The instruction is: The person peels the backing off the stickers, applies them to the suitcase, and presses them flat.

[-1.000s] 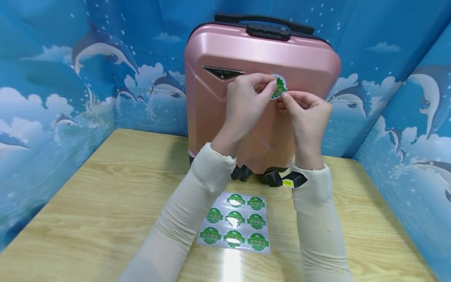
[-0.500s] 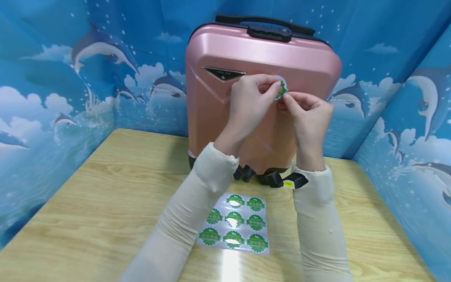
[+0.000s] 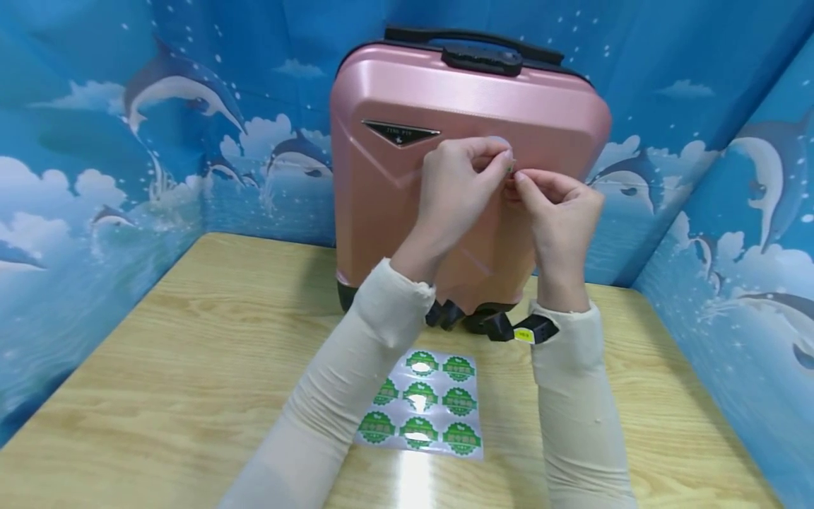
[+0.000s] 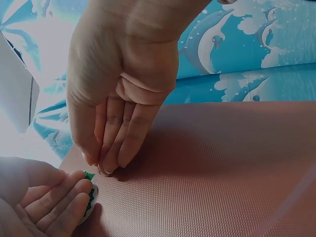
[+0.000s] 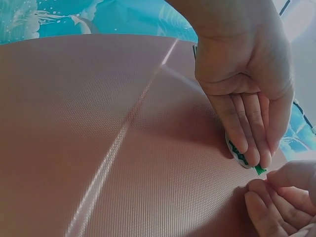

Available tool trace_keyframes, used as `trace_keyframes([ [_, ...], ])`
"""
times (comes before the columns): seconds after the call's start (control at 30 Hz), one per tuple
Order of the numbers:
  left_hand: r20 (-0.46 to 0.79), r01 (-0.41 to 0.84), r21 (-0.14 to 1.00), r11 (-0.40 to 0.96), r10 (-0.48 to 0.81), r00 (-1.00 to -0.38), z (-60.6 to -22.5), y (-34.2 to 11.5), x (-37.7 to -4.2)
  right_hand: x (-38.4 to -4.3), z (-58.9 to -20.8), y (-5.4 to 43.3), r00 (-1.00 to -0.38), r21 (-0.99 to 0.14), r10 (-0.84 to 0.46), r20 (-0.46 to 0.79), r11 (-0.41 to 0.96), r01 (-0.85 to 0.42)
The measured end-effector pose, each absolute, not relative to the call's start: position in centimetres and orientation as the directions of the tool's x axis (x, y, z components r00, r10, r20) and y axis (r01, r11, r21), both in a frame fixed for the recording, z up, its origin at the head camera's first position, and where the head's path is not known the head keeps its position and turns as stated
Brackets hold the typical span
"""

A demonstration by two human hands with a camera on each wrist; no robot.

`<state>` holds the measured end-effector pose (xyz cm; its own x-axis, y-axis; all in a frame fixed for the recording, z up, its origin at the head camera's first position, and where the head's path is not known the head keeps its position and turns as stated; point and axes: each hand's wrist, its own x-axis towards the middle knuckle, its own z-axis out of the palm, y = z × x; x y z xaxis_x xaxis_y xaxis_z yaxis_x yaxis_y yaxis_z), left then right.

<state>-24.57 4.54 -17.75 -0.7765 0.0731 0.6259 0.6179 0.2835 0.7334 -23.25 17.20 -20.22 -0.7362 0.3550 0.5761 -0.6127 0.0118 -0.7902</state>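
Note:
A round white-edged sticker with a green print point(image 5: 239, 153) is held in front of the pink suitcase point(image 3: 375, 212), mostly hidden behind my left hand point(image 3: 454, 184). Thumb and fingers of that hand grip it, and in the left wrist view the sticker point(image 4: 90, 200) shows beyond its fingertips. Close beside, my right hand point(image 3: 562, 212) has its thumb and index finger pinched at the sticker's green lower-right edge; the exact contact is partly hidden. In the right wrist view the left hand point(image 5: 247, 89) comes from above and the right hand point(image 5: 286, 202) lies lower right.
On the wooden table point(image 3: 210, 353), a sheet of several green round stickers point(image 3: 439, 416) lies in front of the suitcase, partly under the left sleeve. The suitcase stands upright, with a black top handle point(image 3: 470, 35). A blue dolphin-print curtain point(image 3: 267, 92) hangs behind.
My left hand has shifted slightly right and turned over the sticker, whose green print was plain a second ago and is now nearly covered. The right hand has barely moved.

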Motion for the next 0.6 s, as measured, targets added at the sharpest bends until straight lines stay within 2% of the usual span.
trace_keyframes([
  [0.33, 0.641, 0.632, 0.714, 0.303, 0.082, -0.763, -17.8, 4.7, -24.6, -23.2, -20.7, 17.5, -0.732, -0.791, 0.353, 0.582, 0.037, -0.611],
  [0.6, 0.595, 0.621, 0.728, 0.29, 0.182, -0.783, -18.4, 4.1, -24.3, -22.6, -21.4, 18.1, -0.745, -0.805, 0.342, 0.572, 0.064, -0.589],
])
